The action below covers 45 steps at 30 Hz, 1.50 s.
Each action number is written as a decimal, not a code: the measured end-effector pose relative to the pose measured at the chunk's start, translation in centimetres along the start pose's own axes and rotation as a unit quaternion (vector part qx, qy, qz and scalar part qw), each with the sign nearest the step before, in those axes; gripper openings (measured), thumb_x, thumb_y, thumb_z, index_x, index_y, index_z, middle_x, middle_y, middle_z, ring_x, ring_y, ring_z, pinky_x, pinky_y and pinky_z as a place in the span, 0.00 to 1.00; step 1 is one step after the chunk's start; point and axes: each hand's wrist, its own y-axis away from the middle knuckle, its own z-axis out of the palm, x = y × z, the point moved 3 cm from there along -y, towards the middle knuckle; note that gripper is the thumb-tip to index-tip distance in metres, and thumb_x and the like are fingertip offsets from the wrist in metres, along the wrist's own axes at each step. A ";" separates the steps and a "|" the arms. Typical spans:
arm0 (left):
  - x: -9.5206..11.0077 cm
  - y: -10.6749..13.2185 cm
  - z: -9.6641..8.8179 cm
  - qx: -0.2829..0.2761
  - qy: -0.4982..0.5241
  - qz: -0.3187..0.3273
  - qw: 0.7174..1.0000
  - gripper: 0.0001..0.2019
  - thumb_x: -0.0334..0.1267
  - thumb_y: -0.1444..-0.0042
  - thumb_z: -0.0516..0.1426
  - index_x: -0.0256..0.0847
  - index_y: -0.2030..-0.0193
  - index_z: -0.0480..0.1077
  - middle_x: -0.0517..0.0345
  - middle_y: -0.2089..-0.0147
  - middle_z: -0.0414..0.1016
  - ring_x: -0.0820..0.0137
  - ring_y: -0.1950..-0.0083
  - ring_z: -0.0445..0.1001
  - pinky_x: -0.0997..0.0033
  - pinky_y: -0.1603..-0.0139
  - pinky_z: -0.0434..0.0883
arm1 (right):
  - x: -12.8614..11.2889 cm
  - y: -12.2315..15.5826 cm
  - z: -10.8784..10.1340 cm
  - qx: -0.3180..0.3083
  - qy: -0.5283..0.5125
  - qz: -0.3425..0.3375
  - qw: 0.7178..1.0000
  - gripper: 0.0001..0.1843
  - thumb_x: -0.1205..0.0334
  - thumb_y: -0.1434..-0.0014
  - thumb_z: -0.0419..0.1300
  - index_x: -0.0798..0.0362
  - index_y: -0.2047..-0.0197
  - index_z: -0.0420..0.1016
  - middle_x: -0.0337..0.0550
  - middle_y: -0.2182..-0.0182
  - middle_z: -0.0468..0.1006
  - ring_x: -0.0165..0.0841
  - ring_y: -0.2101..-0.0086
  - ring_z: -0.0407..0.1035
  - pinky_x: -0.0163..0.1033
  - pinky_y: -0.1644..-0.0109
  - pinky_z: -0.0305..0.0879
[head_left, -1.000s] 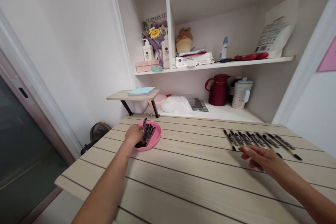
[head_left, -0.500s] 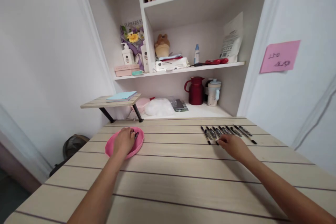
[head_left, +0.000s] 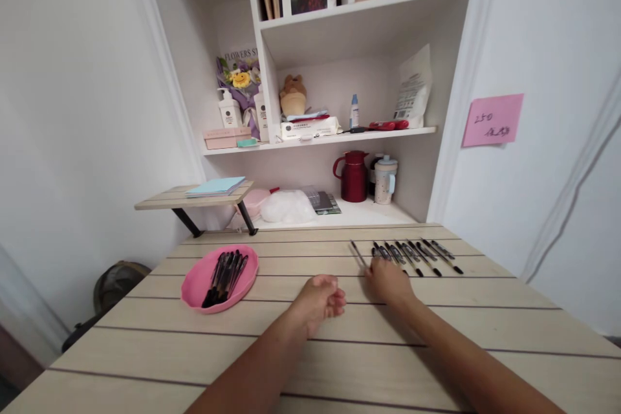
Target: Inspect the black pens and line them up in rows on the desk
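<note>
A pink plate (head_left: 194, 290) with several black pens (head_left: 226, 270) in it sits on the left of the wooden slatted table (head_left: 310, 349). Several more black pens (head_left: 417, 253) lie side by side in a row at the far right of the table. My right hand (head_left: 388, 281) rests at the left end of that row, its fingers pinched on one black pen (head_left: 358, 253) that sticks out toward the shelf. My left hand (head_left: 321, 297) hovers just left of it, fingers loosely curled, with nothing visible in them.
A small wooden riser (head_left: 194, 195) with a blue notebook (head_left: 216, 185) stands behind the plate. The alcove holds a red jug (head_left: 353, 176), a white cup (head_left: 385, 178) and a plastic bag (head_left: 288, 207). A pink note (head_left: 492, 119) hangs on the right wall.
My left hand has left the pink plate and moved right to the middle of the table beside my right hand. My right hand now grips a pen at the row's left end. The camera tilted up.
</note>
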 end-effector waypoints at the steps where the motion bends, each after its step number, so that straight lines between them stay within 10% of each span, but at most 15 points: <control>1: 0.0 -0.3 0.1 0.003 0.051 -0.010 0.999 0.18 0.46 0.55 0.59 0.39 0.61 0.62 0.56 0.67 0.69 0.73 0.69 0.69 0.70 0.66 0.66 | -0.7 0.6 0.1 -0.004 -0.034 -0.014 0.999 0.14 0.62 0.44 0.48 0.58 0.68 0.73 0.55 0.69 0.77 0.37 0.68 0.71 0.36 0.69 0.58; 9: -0.9 -1.3 -0.4 -0.036 0.184 -0.036 0.982 0.08 0.42 0.44 0.50 0.39 0.64 0.60 0.55 0.67 0.70 0.69 0.68 0.72 0.64 0.64 0.67 | -3.7 3.4 0.2 -0.063 -0.195 -0.156 0.966 0.16 0.55 0.44 0.49 0.53 0.77 0.70 0.43 0.78 0.75 0.30 0.76 0.66 0.33 0.74 0.51; 17: -0.9 -0.9 -0.7 0.002 0.172 -0.048 0.984 0.09 0.44 0.44 0.50 0.41 0.62 0.59 0.64 0.76 0.65 0.75 0.78 0.68 0.78 0.78 0.60 | 3.9 -4.1 -3.1 0.013 -0.025 0.016 0.999 0.09 0.65 0.48 0.51 0.55 0.70 0.73 0.53 0.68 0.77 0.39 0.65 0.69 0.36 0.68 0.54; 31: -1.2 0.1 0.9 -0.115 -0.038 0.028 0.992 0.17 0.51 0.48 0.50 0.39 0.61 0.60 0.67 0.80 0.63 0.81 0.87 0.59 0.82 0.88 0.46 | 4.0 -3.7 -1.4 -0.017 -0.140 0.023 0.990 0.08 0.63 0.50 0.53 0.56 0.73 0.72 0.48 0.76 0.76 0.33 0.73 0.69 0.34 0.72 0.58; 33: -1.3 0.1 1.1 -0.119 -0.071 0.032 0.990 0.16 0.50 0.47 0.49 0.38 0.61 0.61 0.67 0.80 0.63 0.81 0.87 0.59 0.82 0.88 0.46 | 3.8 -3.0 -1.7 -0.026 -0.308 0.030 0.951 0.11 0.59 0.48 0.52 0.55 0.70 0.72 0.43 0.79 0.74 0.28 0.78 0.65 0.32 0.77 0.56; 38: -1.6 0.2 1.2 -0.120 -0.110 0.030 0.986 0.15 0.49 0.47 0.48 0.38 0.61 0.61 0.67 0.80 0.64 0.82 0.87 0.59 0.83 0.89 0.46 | 2.2 -1.1 -1.9 -0.046 -0.658 0.049 0.750 0.14 0.54 0.58 0.64 0.55 0.70 0.72 0.42 0.76 0.73 0.24 0.80 0.60 0.30 0.80 0.52; 45: -1.6 0.1 1.1 -0.128 -0.128 0.027 0.983 0.18 0.51 0.48 0.49 0.38 0.60 0.61 0.67 0.80 0.65 0.82 0.87 0.59 0.83 0.88 0.46 | 0.2 0.1 -2.3 -0.059 -0.675 0.044 0.734 0.17 0.51 0.60 0.65 0.55 0.71 0.71 0.40 0.74 0.72 0.21 0.82 0.56 0.29 0.82 0.46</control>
